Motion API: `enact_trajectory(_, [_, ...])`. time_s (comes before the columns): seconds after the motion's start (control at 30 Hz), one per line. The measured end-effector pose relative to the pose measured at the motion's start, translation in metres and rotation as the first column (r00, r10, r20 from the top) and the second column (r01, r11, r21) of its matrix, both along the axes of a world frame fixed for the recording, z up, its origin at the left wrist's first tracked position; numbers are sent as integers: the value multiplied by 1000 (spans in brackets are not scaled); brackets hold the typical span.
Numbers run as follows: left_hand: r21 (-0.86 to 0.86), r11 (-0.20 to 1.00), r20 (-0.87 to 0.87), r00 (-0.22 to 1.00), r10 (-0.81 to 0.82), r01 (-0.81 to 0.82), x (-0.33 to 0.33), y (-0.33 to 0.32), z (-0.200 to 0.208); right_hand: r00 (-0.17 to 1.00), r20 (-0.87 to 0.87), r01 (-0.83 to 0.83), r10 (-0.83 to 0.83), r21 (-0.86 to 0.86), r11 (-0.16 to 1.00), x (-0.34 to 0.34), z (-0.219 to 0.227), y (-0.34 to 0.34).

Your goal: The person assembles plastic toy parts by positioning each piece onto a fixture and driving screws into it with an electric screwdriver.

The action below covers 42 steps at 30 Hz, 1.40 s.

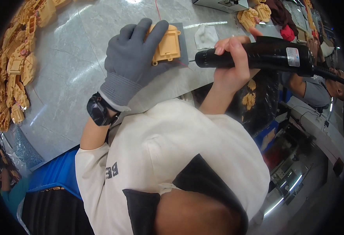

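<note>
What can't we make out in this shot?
All in the head view:
- Case: left part covered by the gloved left hand; underside faces away.
- Bit of the driver: tip shape too small to tell.
- Driver's grip: partly behind the right hand's fingers.
- Red wire above the case: cut off by the top edge.
- White box: cut off likewise.
</note>
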<state>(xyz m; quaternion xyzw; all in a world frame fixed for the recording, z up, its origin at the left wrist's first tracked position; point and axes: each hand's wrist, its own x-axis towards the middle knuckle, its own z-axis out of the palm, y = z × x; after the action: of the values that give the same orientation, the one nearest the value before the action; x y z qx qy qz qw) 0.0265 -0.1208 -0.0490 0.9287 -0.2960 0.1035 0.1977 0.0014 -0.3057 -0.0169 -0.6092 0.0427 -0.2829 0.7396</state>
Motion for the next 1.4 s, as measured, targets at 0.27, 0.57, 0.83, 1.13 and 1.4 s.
enact_trajectory(0.27, [28,999,81,996,-26,24,2,-1,-14,1000,-1,-30,30,13,999,0,-5,-2])
enact_trajectory(0.57, [-551,831,-151,971,-186,74,3,16,-11,999,12,35,-36,26,999,-4,3,-14])
enact_trajectory(0.83, [-60,995,-448,888,-103,85,-13,61,35,997,56,38,-48,173,984,1,-3,-8])
enact_trajectory(1.13, [11,1000,-119,993,-21,22,5,14,-13,998,45,45,-52,133,990,0,-3,-12])
enact_trajectory(1.4, [-78,987,-89,985,-149,142,15,12,-17,999,8,38,-39,46,998,-1,-6,-13])
